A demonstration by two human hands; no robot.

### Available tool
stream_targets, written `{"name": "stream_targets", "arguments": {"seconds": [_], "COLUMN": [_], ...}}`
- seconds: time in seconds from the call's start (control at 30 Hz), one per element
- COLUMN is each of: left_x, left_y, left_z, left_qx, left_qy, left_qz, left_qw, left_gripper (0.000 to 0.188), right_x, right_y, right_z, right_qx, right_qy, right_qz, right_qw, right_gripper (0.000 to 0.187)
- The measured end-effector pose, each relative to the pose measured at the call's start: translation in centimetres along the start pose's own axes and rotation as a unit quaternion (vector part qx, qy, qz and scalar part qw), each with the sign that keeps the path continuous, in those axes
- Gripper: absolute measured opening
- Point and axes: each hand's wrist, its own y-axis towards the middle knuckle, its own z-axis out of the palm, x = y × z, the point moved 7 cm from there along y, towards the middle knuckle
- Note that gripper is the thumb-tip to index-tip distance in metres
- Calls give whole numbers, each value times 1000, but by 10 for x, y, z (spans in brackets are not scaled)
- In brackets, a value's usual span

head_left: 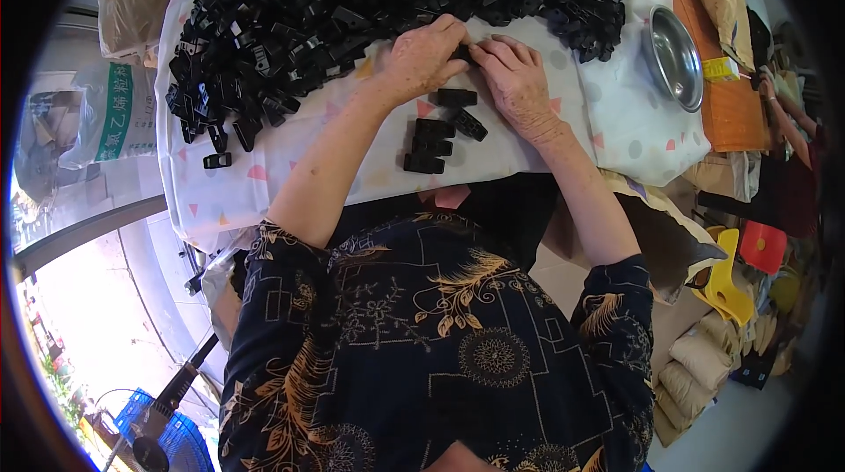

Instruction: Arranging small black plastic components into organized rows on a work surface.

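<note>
My left hand (426, 55) and my right hand (514, 78) meet over the table at the near edge of a big heap of small black plastic pieces (352, 19). Between their fingertips they pinch one black plastic piece (461, 52), which the fingers mostly cover. Just below the hands, on the cloth, lie several similar pieces: one black block (457, 97) by itself, a tilted one (471, 124) beside it, and a short column of blocks (429, 146) set against each other. Farther left, a single piece (217, 160) lies apart from the heap.
A white patterned tablecloth (290, 142) covers the table. At the right are a metal bowl (676, 58) and a small yellow box (722, 69). Clear plastic bags (97, 111) stand at the left. A yellow chair (729, 283) and a fan (163, 428) are lower down. Another person's arm (788, 116) shows far right.
</note>
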Motion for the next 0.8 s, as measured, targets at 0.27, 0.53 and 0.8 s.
{"name": "stream_targets", "arguments": {"seconds": [0.27,0.53,0.8], "left_x": [0,30,-1], "left_y": [-10,-23,-44], "left_z": [2,-71,-37], "left_qx": [-40,-199,-47], "left_qy": [-5,-137,129], "left_qz": [44,-32,60], "left_qw": [998,970,989], "left_gripper": [31,21,32], "right_x": [-32,-80,-90], "right_y": [-10,45,27], "right_z": [-2,8,8], "right_qx": [-83,-34,-36], "right_qy": [90,-22,22], "right_qz": [154,197,220], "right_qw": [980,980,975], "right_gripper": [29,25,25]}}
